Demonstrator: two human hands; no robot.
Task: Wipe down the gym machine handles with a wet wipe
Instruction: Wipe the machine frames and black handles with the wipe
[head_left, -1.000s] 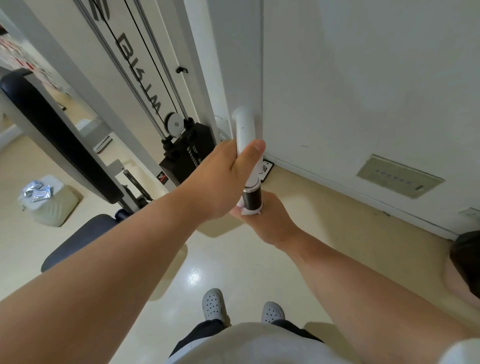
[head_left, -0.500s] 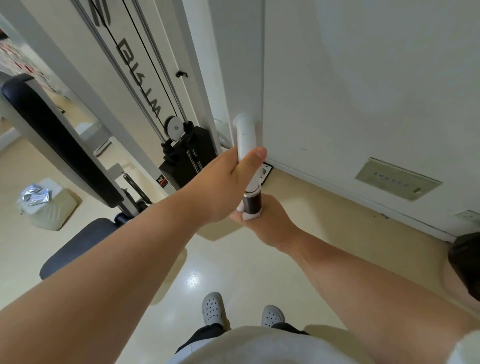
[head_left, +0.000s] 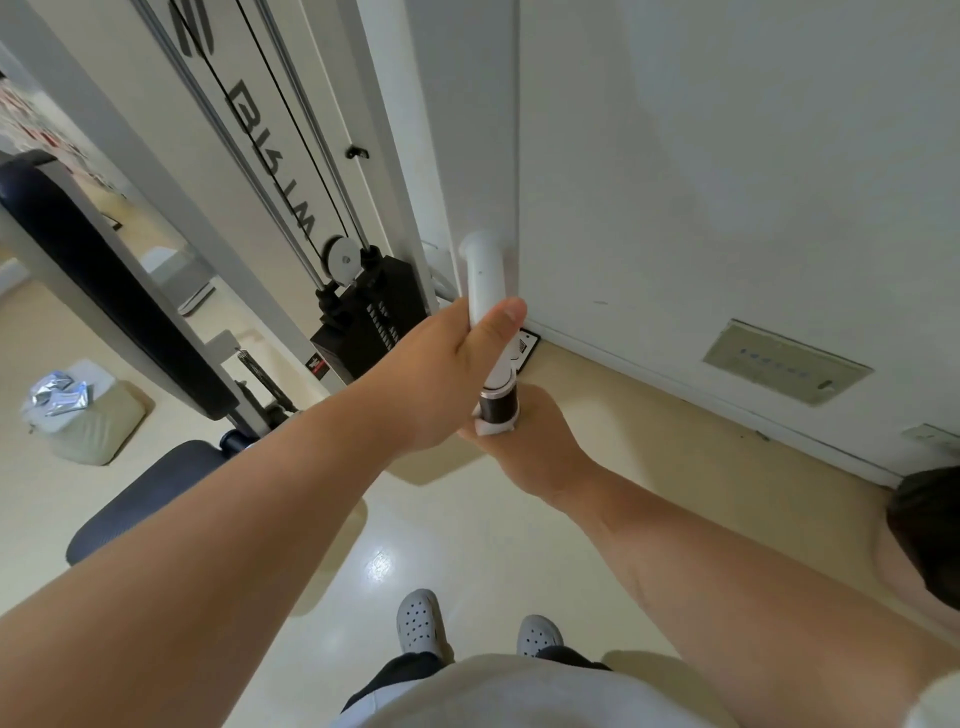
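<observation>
Over the last second almost nothing has shifted. Our left hand (head_left: 441, 374) stays wrapped round the white handle (head_left: 485, 275) below its top end, thumb laid across it. Our right hand (head_left: 540, 447) stays curled under the black grip (head_left: 498, 402) at the lower end, pinching what looks like the wet wipe (head_left: 493, 427) against it. We judge this grip is being rubbed in place. We count 1 handle, 1 wipe, 2 hands, 1 weight stack (head_left: 374, 322) and 2 shoes (head_left: 418, 618).

Head cam looks steeply down, hands (head_left: 467, 384) close.
</observation>
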